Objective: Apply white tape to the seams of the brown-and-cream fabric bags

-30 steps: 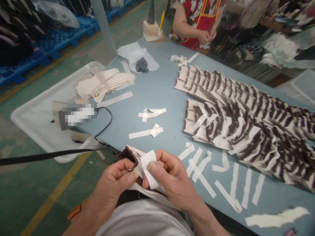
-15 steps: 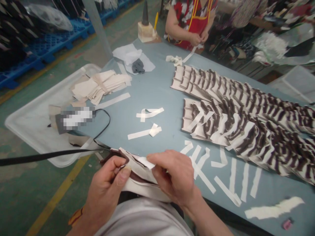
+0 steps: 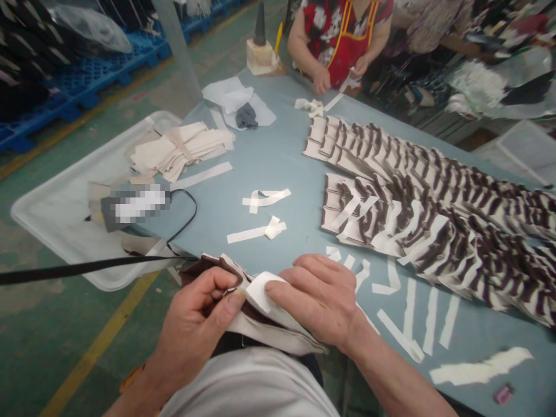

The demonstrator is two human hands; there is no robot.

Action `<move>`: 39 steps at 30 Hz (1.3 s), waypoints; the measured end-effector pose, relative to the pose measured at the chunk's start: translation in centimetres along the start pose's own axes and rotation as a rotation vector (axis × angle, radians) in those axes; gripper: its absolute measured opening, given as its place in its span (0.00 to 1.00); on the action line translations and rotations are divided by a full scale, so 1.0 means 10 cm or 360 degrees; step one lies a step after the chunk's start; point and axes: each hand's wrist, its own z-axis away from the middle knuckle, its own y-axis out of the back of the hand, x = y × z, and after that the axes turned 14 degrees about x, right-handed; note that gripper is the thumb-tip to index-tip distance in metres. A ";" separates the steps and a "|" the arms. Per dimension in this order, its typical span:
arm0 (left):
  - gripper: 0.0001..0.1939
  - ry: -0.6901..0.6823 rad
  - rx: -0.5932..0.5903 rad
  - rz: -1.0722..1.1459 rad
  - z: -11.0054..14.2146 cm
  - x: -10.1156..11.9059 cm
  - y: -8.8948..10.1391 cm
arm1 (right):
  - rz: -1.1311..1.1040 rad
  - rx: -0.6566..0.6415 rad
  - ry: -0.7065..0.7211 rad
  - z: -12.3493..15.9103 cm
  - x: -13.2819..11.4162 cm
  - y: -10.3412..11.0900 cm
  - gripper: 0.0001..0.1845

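A cream fabric piece with dark brown edging [image 3: 278,333] hangs at the table's near edge, in front of my body. My left hand [image 3: 197,321] pinches its folded edge between thumb and fingers. A white strip [image 3: 263,292] is bent into a loop against the fabric, close to my left thumb. My right hand [image 3: 324,298] grips this strip, its thumb or finger pressed on the loop; the fingers underneath are hidden. A long black strap [image 3: 87,268] runs in from the left to the fabric beside my left hand.
Two long rows of cream and brown pieces [image 3: 417,168] lie on the blue table [image 3: 295,156], with loose white strips [image 3: 410,315] around them. A bundle of cream pieces [image 3: 182,147] lies beside a white plastic bin [image 3: 56,185]. Across the table a person in a red apron [image 3: 343,52] handles a strip.
My right hand has turned, and the white strip in it now curls into a loop nearer my left thumb. The person opposite has moved their hands apart.
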 end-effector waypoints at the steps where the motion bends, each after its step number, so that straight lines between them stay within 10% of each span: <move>1: 0.14 -0.0012 -0.0004 -0.0002 0.00 0.00 -0.01 | -0.0006 -0.0002 0.0005 0.01 0.00 -0.01 0.06; 6: 0.12 -0.0052 0.0160 -0.0124 0.08 0.11 -0.09 | -0.0198 0.0146 -0.0292 0.07 -0.08 -0.09 0.09; 10: 0.14 0.0201 0.0255 -0.0036 0.11 0.25 -0.16 | -0.0576 0.0251 -0.1273 0.05 -0.23 -0.15 0.06; 15: 0.16 0.0174 -0.0143 0.0043 -0.04 0.28 -0.14 | -0.1029 0.0070 -0.2074 0.00 -0.30 -0.15 0.12; 29: 0.16 0.0112 -0.0217 -0.0068 -0.10 0.26 -0.08 | -0.1464 -0.0179 -0.2734 -0.01 -0.30 -0.14 0.35; 35: 0.16 0.0115 -0.0153 0.0006 -0.13 0.16 -0.01 | -0.1493 -0.0452 -0.2676 -0.09 -0.28 -0.12 0.36; 39: 0.18 0.0127 -0.0073 -0.0049 -0.16 0.09 0.03 | -0.1388 -0.0251 -0.2561 -0.08 -0.22 -0.15 0.34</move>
